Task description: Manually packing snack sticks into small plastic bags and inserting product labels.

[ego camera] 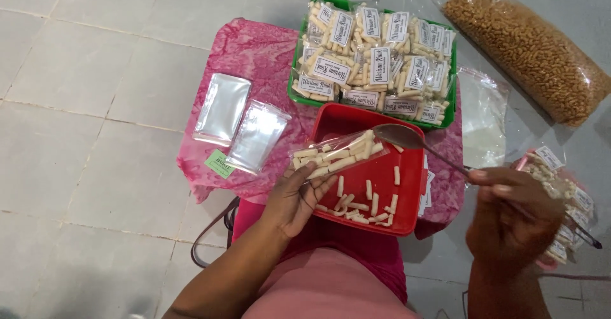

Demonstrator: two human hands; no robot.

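Observation:
My left hand (298, 197) holds a small clear plastic bag (337, 153) partly filled with pale stick-shaped snacks, lying sideways over a red tray (412, 195). My right hand (512, 214) grips the handle of a metal spoon (398, 136); its bowl sits at the bag's open end. Several loose snack sticks (366, 208) lie in the red tray.
A green tray (294, 93) behind holds several filled, labelled bags. Two stacks of empty clear bags (238, 123) lie on a pink cloth (254, 52) at left. A large bag of brown snacks (531, 55) lies at the top right. More filled packets (566, 198) sit at right.

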